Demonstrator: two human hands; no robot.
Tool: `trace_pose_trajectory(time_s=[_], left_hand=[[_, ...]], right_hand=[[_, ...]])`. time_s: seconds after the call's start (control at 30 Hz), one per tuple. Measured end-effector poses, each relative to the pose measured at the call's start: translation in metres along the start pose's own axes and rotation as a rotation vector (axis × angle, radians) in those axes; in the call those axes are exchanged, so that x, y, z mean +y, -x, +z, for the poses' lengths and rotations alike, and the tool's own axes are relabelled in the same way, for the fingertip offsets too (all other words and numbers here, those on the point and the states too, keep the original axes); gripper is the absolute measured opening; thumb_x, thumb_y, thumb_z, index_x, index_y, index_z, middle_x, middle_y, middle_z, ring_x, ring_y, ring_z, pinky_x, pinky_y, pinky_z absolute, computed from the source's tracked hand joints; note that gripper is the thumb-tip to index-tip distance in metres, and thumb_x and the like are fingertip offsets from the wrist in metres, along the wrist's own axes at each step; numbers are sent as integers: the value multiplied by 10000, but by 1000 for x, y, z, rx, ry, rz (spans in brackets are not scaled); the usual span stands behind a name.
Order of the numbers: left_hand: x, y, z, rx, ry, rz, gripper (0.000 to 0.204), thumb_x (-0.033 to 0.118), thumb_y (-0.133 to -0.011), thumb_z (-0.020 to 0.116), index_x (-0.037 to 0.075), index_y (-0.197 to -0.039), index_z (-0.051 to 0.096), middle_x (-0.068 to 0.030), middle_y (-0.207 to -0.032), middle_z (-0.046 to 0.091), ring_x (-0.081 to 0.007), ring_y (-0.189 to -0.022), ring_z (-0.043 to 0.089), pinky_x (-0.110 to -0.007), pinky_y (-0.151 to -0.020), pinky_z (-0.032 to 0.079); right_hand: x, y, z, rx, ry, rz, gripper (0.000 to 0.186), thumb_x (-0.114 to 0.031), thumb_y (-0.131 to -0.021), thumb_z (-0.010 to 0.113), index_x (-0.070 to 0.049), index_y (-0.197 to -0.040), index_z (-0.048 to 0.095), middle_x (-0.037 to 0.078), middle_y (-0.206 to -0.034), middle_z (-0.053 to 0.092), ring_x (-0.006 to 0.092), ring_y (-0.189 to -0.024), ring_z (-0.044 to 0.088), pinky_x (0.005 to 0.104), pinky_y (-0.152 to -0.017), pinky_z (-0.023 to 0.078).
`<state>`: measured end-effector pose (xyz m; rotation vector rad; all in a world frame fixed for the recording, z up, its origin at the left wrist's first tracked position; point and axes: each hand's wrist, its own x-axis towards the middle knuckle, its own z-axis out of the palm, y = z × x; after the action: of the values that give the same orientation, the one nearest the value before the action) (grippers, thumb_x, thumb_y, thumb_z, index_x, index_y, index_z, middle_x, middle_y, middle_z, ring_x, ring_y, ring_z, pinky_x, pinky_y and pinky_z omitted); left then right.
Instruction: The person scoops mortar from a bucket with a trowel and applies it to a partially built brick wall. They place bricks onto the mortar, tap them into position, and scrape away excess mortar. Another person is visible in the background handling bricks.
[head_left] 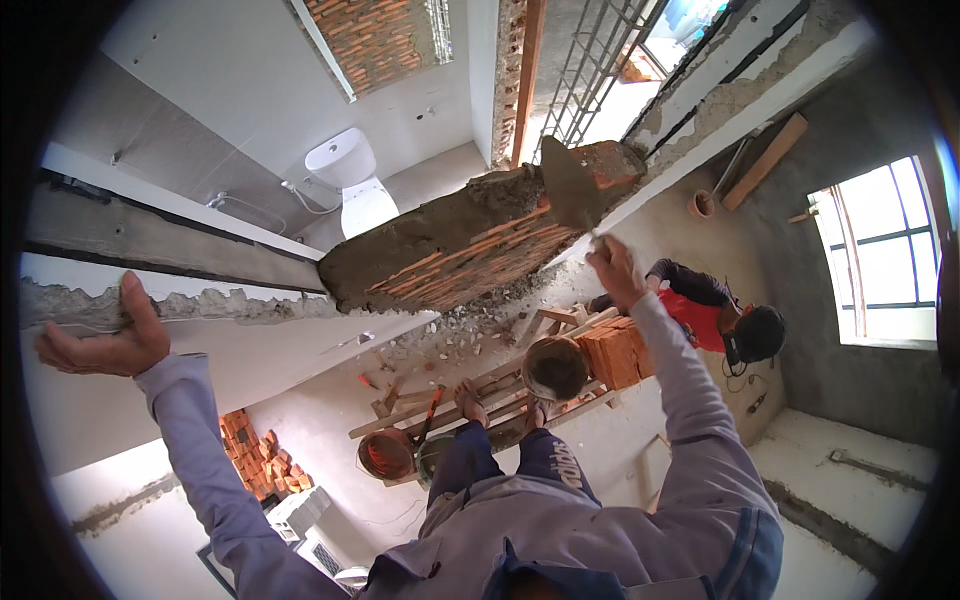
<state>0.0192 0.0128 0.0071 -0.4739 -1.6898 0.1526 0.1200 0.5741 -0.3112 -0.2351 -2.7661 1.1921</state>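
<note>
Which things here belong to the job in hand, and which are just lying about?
Likely part of the job:
trowel, in the right hand
brick wall
mortar on the wall
stacked bricks
near bucket, beside the bricks

Seemingly just about:
leaning board
far bucket
toilet, a fixture

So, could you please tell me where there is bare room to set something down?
The pale floor between the orange bucket and the loose brick pile looks bare. Atop the brick wall, the stretch left of the trowel carries only mortar. The planks are crowded by the feet, a round bucket and stacked bricks.
</note>
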Motion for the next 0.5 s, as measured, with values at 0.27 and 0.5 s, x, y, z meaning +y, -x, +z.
trace_pose_trajectory(time_s=[0.27,0.5], left_hand=[[-4,5,3,11,-63,-6,909,557,-775,709,22,-1399,322,-213,-1440,266,-436,-1373,188,-605,-1096,131],[-11,6,3,39,-64,71,878,534,-794,711,21,-1396,330,-204,-1418,302,-408,-1339,253,-584,-1054,217]], right_hand=[[-50,72,178,69,-966,488,323,-343,-1015,433,-82,-832,487,14,-522,449,111,-344,409,278,-307,323],[-116,91,288,112,-1052,538,329,-375,-993,462,-71,-871,503,25,-577,488,135,-401,454,306,-366,389]])
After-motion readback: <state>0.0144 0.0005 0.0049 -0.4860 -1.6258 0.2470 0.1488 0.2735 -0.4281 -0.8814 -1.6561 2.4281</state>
